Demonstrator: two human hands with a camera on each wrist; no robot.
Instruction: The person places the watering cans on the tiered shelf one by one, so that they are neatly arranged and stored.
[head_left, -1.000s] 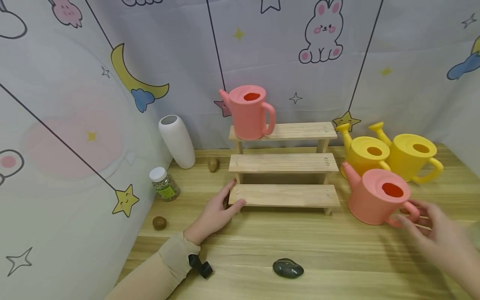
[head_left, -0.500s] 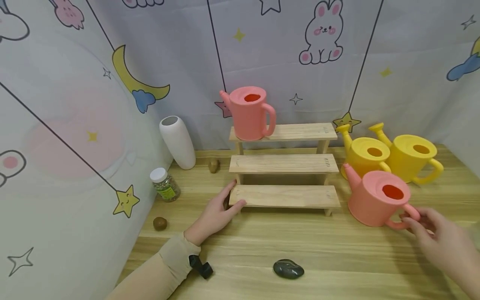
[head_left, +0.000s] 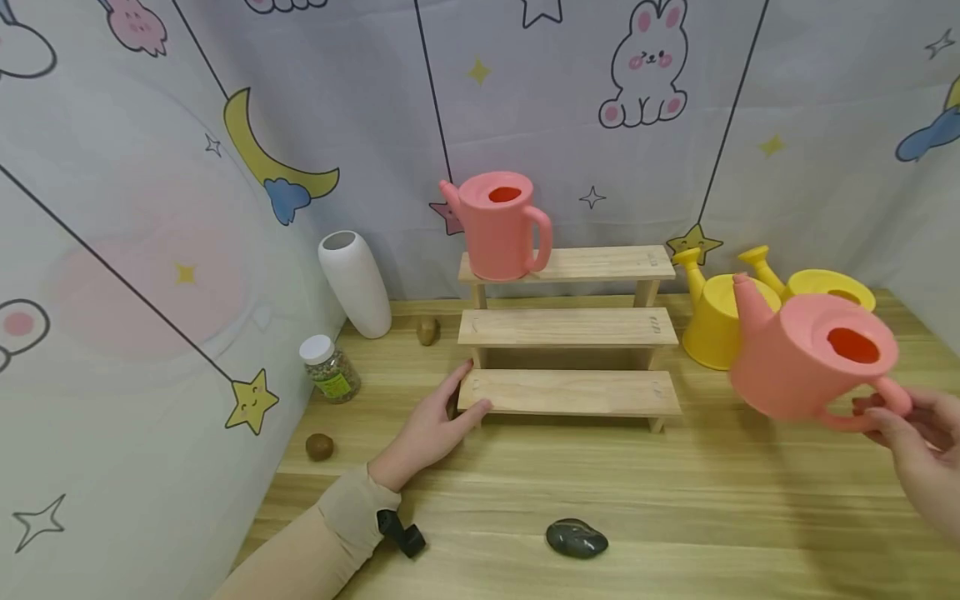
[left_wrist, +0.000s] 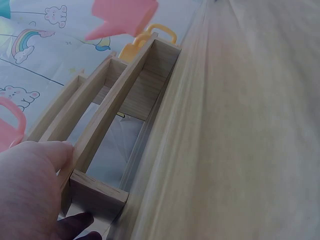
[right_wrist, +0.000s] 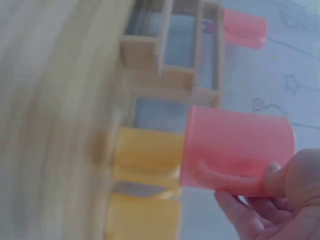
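My right hand (head_left: 926, 462) grips the handle of a pink watering can (head_left: 817, 358), lifted off the table and tilted slightly. In the right wrist view the can's pink side (right_wrist: 237, 145) faces the camera. A three-tier wooden stand (head_left: 567, 392) stands in the middle. My left hand (head_left: 427, 429) holds its lowest tier by the left end. In the left wrist view the thumb (left_wrist: 57, 152) lies on the board and the fingers go round the end leg. Another pink watering can (head_left: 495, 233) sits on the top tier's left end.
Two yellow watering cans, a nearer one (head_left: 716, 325) and another (head_left: 825, 283) partly hidden by the lifted can, stand at right. A white vase (head_left: 356, 287), a white-lidded jar (head_left: 330, 371) and brown stones (head_left: 319, 447) stand left. A dark stone (head_left: 576, 537) lies in front.
My right hand has closed round the pink watering can's handle, then raised the can off the table and moved it right. The left hand and the stand have stayed still.
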